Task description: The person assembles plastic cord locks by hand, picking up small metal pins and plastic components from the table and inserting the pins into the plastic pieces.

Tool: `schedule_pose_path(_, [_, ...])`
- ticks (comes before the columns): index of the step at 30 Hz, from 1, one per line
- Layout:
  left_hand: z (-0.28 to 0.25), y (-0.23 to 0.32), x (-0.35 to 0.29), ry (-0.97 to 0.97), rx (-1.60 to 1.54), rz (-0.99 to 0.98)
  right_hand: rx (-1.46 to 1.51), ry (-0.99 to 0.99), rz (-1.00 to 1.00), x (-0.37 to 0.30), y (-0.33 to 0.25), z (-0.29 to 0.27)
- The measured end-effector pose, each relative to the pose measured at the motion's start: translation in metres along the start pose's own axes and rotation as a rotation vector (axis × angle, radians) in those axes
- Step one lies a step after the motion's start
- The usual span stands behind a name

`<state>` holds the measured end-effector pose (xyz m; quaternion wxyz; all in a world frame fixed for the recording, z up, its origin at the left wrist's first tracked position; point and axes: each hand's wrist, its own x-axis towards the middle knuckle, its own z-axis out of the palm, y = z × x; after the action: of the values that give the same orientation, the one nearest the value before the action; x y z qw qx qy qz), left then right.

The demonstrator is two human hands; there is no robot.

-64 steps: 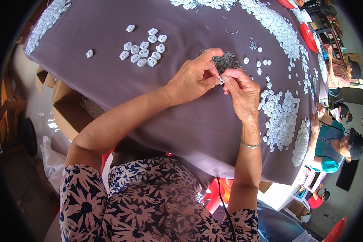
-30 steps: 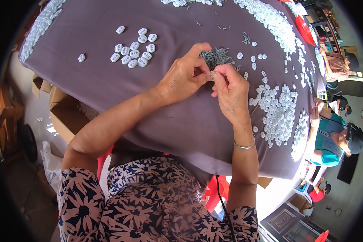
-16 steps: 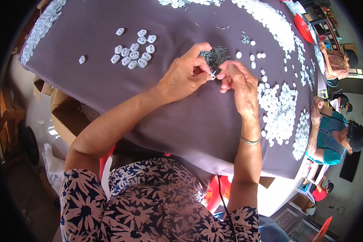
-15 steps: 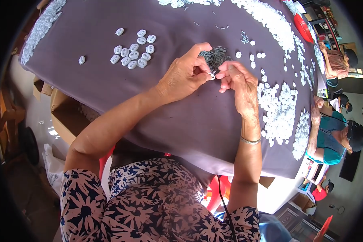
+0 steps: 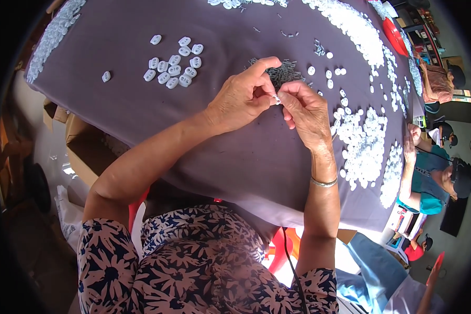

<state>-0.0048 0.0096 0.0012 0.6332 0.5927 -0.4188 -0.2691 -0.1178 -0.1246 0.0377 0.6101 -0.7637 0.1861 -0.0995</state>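
A small white plastic piece is pinched between the thumb and forefinger of my left hand. My right hand, with a silver bangle at its wrist, meets it there, thumb and forefinger pressed together at the piece. What those right fingertips hold, if anything, is too small to make out. Just beyond both hands lies a heap of small dark grey metal pins, partly covered by the fingers. To the left, several white oval pieces with two holes sit in a loose group on the dark cloth.
A large pile of small white pieces spreads right of my right hand. More white pieces run along the far edge, near a red basin. A cardboard box stands below the table's left edge. Other people sit along the right side.
My right hand has moved left and closed in on the white piece; its fingers were apart from it before. Light blue fabric and a person's arm have come in at the lower right.
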Motion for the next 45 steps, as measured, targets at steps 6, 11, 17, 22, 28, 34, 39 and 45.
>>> schedule_pose_path(6, [-0.0002, -0.0019, 0.0002, 0.036, 0.021, 0.041, -0.038, 0.036, -0.029, -0.0006, 0.0025, 0.0020])
schedule_pose_path(11, [0.0011, 0.0005, 0.0000, 0.052, 0.102, 0.033, -0.136, 0.028, -0.091, -0.0006, 0.0018, 0.0012])
schedule_pose_path(17, [0.0030, 0.0030, -0.0015, 0.054, 0.124, -0.020, -0.310, 0.034, -0.158, 0.0029, 0.0022, 0.0012])
schedule_pose_path(22, [0.0030, 0.0039, -0.0018, 0.047, 0.152, -0.031, -0.424, 0.009, -0.280, 0.0061, 0.0018, 0.0008])
schedule_pose_path(28, [0.0015, 0.0009, -0.0020, 0.057, 0.147, -0.013, -0.291, 0.031, -0.099, 0.0002, -0.0039, 0.0070])
schedule_pose_path(34, [0.0011, 0.0005, -0.0009, 0.071, 0.127, 0.010, -0.215, 0.050, -0.065, -0.0006, 0.0009, 0.0058])
schedule_pose_path(39, [0.0006, -0.0020, 0.0004, 0.063, 0.126, 0.013, -0.192, 0.017, -0.059, 0.0010, 0.0017, 0.0035])
schedule_pose_path(45, [0.0010, -0.0025, 0.0016, 0.052, 0.130, 0.037, -0.260, 0.042, -0.073, 0.0021, -0.0025, 0.0015])
